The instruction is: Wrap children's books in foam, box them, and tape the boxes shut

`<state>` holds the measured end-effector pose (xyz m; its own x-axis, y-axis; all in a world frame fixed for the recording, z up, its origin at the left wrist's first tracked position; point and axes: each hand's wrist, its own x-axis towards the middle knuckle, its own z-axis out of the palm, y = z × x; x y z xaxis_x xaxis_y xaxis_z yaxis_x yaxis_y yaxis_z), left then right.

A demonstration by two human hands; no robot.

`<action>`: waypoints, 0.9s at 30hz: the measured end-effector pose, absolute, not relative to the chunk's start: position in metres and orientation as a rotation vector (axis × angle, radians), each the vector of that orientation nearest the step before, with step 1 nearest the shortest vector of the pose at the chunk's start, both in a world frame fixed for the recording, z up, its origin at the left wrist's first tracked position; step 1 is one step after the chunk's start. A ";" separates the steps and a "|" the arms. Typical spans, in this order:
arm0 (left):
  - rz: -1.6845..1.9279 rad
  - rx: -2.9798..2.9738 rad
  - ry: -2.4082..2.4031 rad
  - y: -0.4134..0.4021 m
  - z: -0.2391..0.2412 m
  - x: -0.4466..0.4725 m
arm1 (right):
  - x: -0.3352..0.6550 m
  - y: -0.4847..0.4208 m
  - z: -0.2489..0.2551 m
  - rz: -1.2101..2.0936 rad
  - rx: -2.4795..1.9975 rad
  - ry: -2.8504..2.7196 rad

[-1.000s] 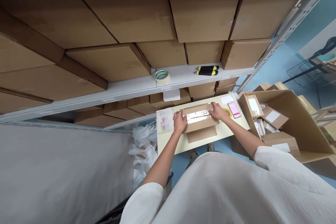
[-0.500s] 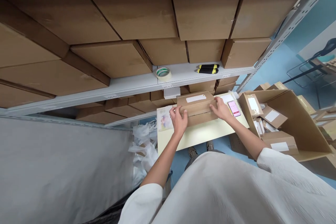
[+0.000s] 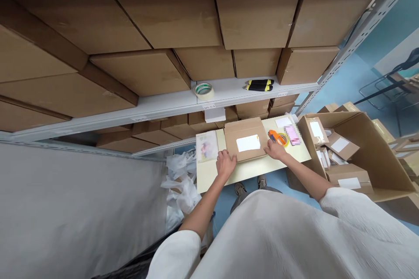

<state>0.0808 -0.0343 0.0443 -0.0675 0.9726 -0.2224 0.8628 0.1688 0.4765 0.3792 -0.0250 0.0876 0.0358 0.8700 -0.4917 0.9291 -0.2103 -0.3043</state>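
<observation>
– Both hands, where are they?

– On a flat cardboard box (image 3: 246,139) that lies on a pale yellow table (image 3: 248,173). They are apart, one at each near corner. The left hand (image 3: 225,163) sits at the near left corner with its fingers curled against the edge; I cannot tell whether they pinch the cardboard. The right hand (image 3: 276,150) lies at the near right corner with the fingers stretched out, not clamped on anything.

– How does the box lie?

– Flat, with a white label (image 3: 248,143) facing up in its middle, and its far edge close under the shelf (image 3: 157,111).

– What is around it?

– An orange tape dispenser (image 3: 276,137) is just beside the right hand's fingertips, and a pink phone (image 3: 292,135) lies next to that. A printed sheet (image 3: 207,146) lies on the table left of the box. On the shelf above are a tape roll (image 3: 203,90) and two black and yellow knives (image 3: 258,85), between stacked brown boxes. To the right stands a big open carton (image 3: 369,148) with small labelled parcels (image 3: 340,144) in it. White plastic bags (image 3: 180,183) are heaped left of the table.
</observation>
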 end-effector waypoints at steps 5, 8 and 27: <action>0.408 1.730 1.929 0.020 0.057 0.082 | 0.377 0.016 0.091 -0.952 2.342 2.030; 0.432 1.642 1.908 0.050 0.064 0.086 | 0.375 0.042 0.091 -1.073 2.435 2.085; 0.633 1.457 1.989 0.044 0.117 0.071 | 0.360 0.038 0.102 -1.555 2.785 2.079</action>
<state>0.0709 0.0436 0.1166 -0.2285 0.9570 -0.1789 0.6777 0.2883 0.6765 0.3601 0.0380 0.1017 0.1692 0.9658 -0.1964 0.4613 -0.2537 -0.8502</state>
